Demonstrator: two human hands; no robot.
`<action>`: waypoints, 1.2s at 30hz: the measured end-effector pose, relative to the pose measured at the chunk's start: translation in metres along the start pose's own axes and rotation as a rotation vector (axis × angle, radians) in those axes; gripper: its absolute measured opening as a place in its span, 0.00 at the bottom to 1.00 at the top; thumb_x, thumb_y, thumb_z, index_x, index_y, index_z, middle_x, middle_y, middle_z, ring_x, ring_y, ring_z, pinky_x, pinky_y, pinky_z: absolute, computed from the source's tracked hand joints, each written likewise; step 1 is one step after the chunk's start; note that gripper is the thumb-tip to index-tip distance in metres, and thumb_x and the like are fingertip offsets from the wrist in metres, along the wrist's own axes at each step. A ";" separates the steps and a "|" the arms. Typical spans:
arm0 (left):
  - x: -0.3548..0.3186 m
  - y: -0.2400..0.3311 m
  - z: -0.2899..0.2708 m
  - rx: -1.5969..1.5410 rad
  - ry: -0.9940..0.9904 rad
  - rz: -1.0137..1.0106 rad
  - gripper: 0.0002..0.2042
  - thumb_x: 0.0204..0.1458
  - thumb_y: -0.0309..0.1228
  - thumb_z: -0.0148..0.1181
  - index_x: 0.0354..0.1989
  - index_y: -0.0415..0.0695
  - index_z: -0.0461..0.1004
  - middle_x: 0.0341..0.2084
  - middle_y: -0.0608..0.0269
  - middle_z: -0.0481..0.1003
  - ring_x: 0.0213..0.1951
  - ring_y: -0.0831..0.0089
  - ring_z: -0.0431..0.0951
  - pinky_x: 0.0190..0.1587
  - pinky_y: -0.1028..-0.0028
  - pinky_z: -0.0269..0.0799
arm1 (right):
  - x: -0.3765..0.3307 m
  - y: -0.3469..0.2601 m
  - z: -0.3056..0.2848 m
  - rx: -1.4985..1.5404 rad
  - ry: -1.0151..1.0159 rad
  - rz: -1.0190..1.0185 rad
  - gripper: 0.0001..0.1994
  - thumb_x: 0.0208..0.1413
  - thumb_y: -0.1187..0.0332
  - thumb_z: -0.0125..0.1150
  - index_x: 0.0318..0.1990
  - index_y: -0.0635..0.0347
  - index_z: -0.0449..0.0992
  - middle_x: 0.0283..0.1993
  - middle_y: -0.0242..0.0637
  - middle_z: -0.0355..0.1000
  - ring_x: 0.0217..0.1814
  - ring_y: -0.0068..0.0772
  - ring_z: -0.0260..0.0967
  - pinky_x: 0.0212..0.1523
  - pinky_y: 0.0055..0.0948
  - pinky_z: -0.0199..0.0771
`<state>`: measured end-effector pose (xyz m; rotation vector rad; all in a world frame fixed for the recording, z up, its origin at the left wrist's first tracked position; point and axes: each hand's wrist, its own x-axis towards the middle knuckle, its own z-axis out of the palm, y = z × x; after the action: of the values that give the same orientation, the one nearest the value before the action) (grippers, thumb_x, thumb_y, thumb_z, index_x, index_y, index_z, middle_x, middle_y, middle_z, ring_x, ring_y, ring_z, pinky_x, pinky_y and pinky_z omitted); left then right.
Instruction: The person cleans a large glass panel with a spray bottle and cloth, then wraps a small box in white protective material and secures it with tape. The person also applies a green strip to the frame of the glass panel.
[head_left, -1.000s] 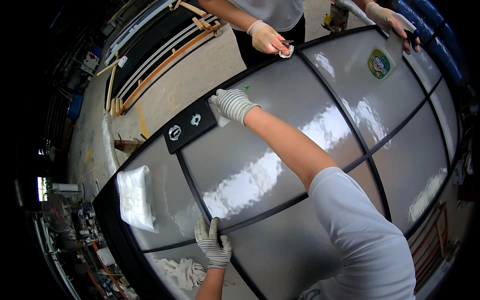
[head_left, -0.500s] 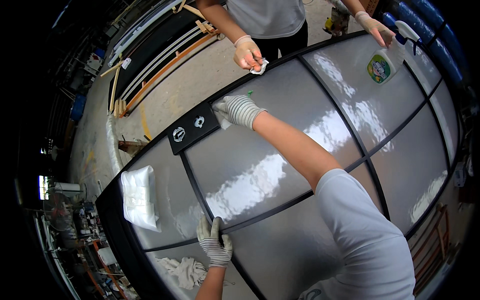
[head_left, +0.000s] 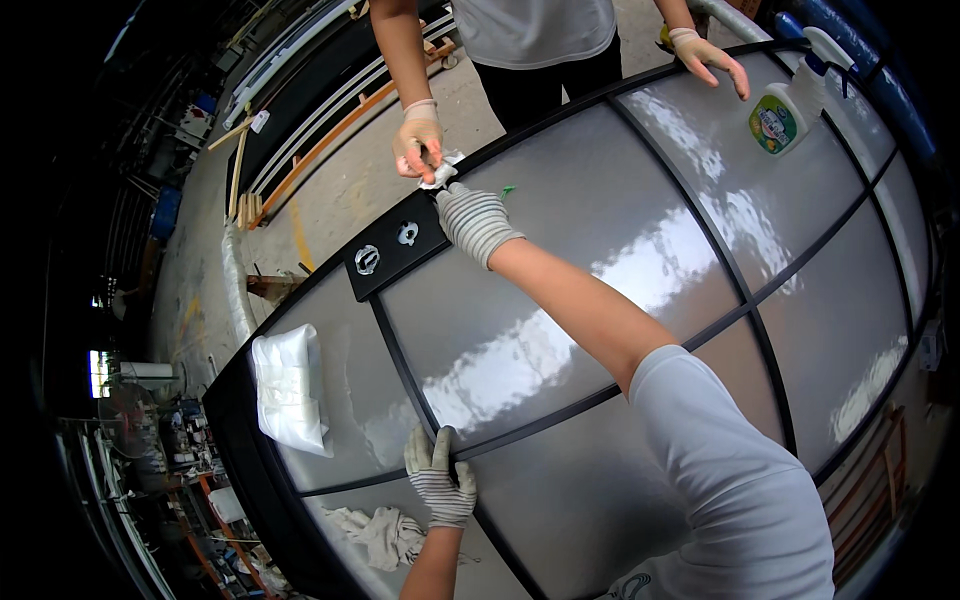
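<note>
A large dark-framed glazed panel (head_left: 560, 420) with frosted panes and black bars lies in front of me. My left hand (head_left: 440, 488), in a striped glove, rests with fingers apart on the crossing of two bars. My right hand (head_left: 474, 222), also gloved, reaches to the far edge beside a black lock plate (head_left: 402, 250) with two cut-outs. Its fingers are curled together, and what they hold, if anything, is hidden. Just beyond its fingertips, a co-worker's hand (head_left: 420, 140) presses a crumpled white wipe (head_left: 440, 173) at the frame's edge.
The co-worker's other hand (head_left: 710, 65) hovers near a spray bottle (head_left: 780, 120) on the panel. A folded white plastic packet (head_left: 290, 390) and a crumpled cloth (head_left: 385, 535) lie on the left panes. A small green scrap (head_left: 508, 190) lies near my right hand.
The co-worker's hand with the wipe has come down and left to the frame edge by my right hand. Their other hand has moved left, away from the bottle. My left hand stays on the bars.
</note>
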<state>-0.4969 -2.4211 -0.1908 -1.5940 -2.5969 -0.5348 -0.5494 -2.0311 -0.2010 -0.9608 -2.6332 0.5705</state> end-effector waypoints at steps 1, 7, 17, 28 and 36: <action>0.000 0.000 0.001 0.008 0.013 0.005 0.24 0.54 0.47 0.46 0.54 0.45 0.70 0.55 0.37 0.62 0.56 0.41 0.62 0.59 0.48 0.54 | 0.004 -0.003 0.001 -0.010 -0.006 0.013 0.10 0.54 0.69 0.51 0.42 0.58 0.75 0.45 0.45 0.71 0.40 0.45 0.76 0.33 0.44 0.77; 0.001 0.000 0.001 -0.009 0.035 0.020 0.24 0.53 0.45 0.47 0.53 0.44 0.70 0.55 0.37 0.62 0.56 0.42 0.63 0.59 0.49 0.54 | -0.002 -0.016 0.004 -0.001 0.037 0.094 0.10 0.54 0.72 0.49 0.43 0.61 0.73 0.47 0.47 0.70 0.40 0.43 0.76 0.31 0.40 0.78; -0.001 -0.002 0.001 -0.004 0.036 0.020 0.23 0.53 0.44 0.47 0.53 0.44 0.70 0.55 0.38 0.63 0.56 0.42 0.63 0.58 0.50 0.55 | 0.001 -0.024 0.005 0.091 0.017 0.293 0.11 0.59 0.63 0.50 0.41 0.60 0.73 0.46 0.46 0.71 0.44 0.48 0.74 0.42 0.42 0.75; -0.004 -0.006 0.001 -0.020 0.026 0.012 0.25 0.55 0.48 0.44 0.54 0.44 0.70 0.58 0.40 0.61 0.57 0.43 0.61 0.60 0.51 0.53 | -0.003 -0.033 -0.002 0.148 0.029 0.358 0.10 0.52 0.70 0.56 0.42 0.59 0.73 0.49 0.46 0.70 0.46 0.47 0.74 0.42 0.40 0.76; -0.003 -0.006 0.001 -0.033 0.057 0.014 0.23 0.54 0.46 0.46 0.53 0.45 0.70 0.58 0.40 0.61 0.57 0.43 0.62 0.59 0.51 0.54 | -0.007 -0.006 -0.013 0.079 0.006 0.187 0.09 0.55 0.65 0.53 0.38 0.58 0.76 0.44 0.42 0.74 0.43 0.45 0.74 0.41 0.42 0.75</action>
<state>-0.5004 -2.4258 -0.1943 -1.5814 -2.5469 -0.6163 -0.5428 -2.0367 -0.1877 -1.1889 -2.5110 0.7081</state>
